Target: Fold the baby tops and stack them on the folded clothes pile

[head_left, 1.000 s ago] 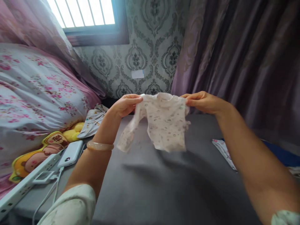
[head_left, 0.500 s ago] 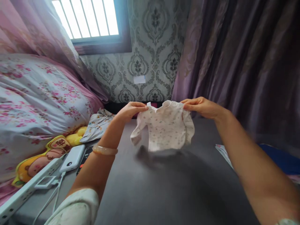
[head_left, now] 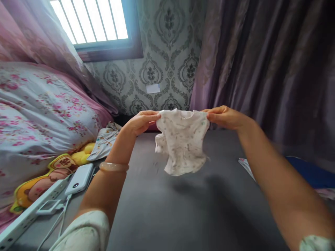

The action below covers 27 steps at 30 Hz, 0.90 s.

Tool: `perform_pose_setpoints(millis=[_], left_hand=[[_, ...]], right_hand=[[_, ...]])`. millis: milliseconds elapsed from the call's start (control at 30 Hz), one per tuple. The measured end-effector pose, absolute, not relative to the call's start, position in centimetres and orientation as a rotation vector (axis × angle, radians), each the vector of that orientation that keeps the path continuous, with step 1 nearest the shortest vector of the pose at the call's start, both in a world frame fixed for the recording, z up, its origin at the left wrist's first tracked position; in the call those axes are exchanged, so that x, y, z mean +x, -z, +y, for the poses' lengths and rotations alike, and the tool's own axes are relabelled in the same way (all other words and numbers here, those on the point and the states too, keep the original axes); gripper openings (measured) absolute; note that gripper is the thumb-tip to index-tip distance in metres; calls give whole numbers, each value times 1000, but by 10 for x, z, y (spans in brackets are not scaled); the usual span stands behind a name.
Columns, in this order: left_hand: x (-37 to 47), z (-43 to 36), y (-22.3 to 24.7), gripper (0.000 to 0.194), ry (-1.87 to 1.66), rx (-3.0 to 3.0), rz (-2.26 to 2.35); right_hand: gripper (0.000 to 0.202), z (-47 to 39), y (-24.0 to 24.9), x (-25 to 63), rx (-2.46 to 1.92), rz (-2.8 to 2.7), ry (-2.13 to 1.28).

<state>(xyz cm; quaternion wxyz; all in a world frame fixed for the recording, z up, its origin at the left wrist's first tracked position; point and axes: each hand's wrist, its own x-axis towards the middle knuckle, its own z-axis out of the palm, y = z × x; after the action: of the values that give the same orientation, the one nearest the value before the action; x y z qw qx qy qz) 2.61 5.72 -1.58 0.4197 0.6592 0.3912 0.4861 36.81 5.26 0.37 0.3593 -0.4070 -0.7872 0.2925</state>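
A small white patterned shirt (head_left: pixel 184 139) hangs in the air above a grey surface (head_left: pixel 157 209), held up by its two shoulders. My left hand (head_left: pixel 142 122) pinches the shoulder at the left, and my right hand (head_left: pixel 225 116) pinches the one at the right. The neckline is stretched between them at the top. One sleeve shows bunched at the shirt's left side; the other cannot be made out. The hem hangs free, with a shadow below it.
Along the left lie a power strip (head_left: pixel 34 212), a white power bank (head_left: pixel 79 178), a yellow plush toy (head_left: pixel 36 188), a folded patterned cloth (head_left: pixel 104 141) and floral bedding (head_left: pixel 47 111). Blue cloth (head_left: pixel 311 172) and a pale cloth (head_left: pixel 246 167) lie at the right.
The shirt has swung and been pulled straighter between my hands; its left sleeve has dropped behind its side. Both hands keep their hold. The view has shifted slightly.
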Motion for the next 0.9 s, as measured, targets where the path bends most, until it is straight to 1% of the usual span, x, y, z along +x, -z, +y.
perform_pose_setpoints(millis=[133, 400, 533, 900], left_hand=[[26, 71, 26, 31, -1292, 1660, 1168], [32, 77, 36, 29, -1332, 1571, 1137], [33, 80, 38, 31, -1323, 1533, 1116], [34, 69, 42, 34, -1401, 1579, 1104]], right_hand=[[35, 63, 1, 367, -1124, -1942, -683], [41, 78, 18, 365, -1174, -1847, -564], [45, 85, 21, 363, -1155, -1833, -535], [48, 82, 31, 354, -1146, -1821, -437]])
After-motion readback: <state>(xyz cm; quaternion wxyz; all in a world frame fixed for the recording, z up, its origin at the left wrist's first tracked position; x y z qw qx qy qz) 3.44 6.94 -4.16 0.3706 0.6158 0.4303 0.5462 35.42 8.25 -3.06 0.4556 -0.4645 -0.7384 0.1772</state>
